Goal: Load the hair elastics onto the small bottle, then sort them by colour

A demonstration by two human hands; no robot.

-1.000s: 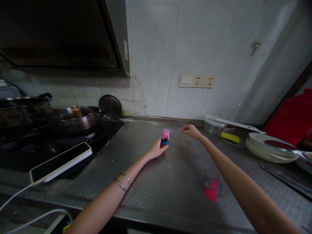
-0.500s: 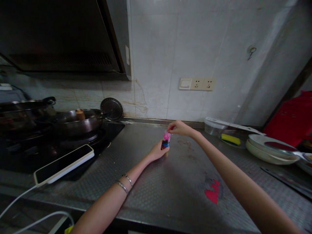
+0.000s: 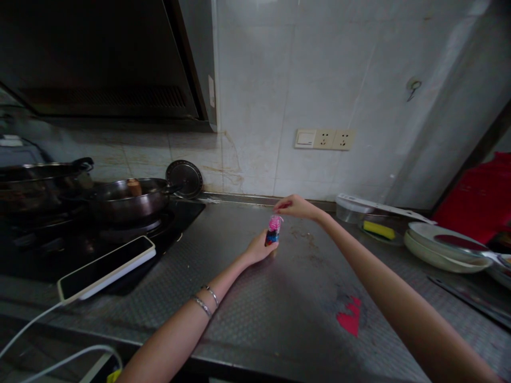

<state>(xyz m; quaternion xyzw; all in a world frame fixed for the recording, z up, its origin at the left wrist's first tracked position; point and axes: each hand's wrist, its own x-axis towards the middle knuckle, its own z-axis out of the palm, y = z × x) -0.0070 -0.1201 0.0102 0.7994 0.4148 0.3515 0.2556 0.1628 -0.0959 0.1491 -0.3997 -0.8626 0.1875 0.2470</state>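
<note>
My left hand (image 3: 260, 249) is wrapped round the lower part of a small upright container (image 3: 274, 224) that shows pink, black, blue and red bands, which look like beads. The container is just above or on the metal counter (image 3: 239, 298); I cannot tell which. Over its top, my right hand (image 3: 296, 206) has its fingertips pinched together, slightly apart from the rim. Anything between those fingertips is too small to make out. A thin pale strand or edge shows at the container's top.
At the left stand a pan (image 3: 128, 199) and a pot (image 3: 35, 186) on the stove, with a phone-like device (image 3: 107, 268) on a cable in front. To the right are a clear tub (image 3: 351, 208), a yellow sponge (image 3: 378, 230) and stacked bowls (image 3: 443, 252). A red patch (image 3: 350, 317) marks the counter.
My right hand has lifted slightly off the container's top, leaving a small gap. My left hand keeps its hold. The whole view has shifted a little.
</note>
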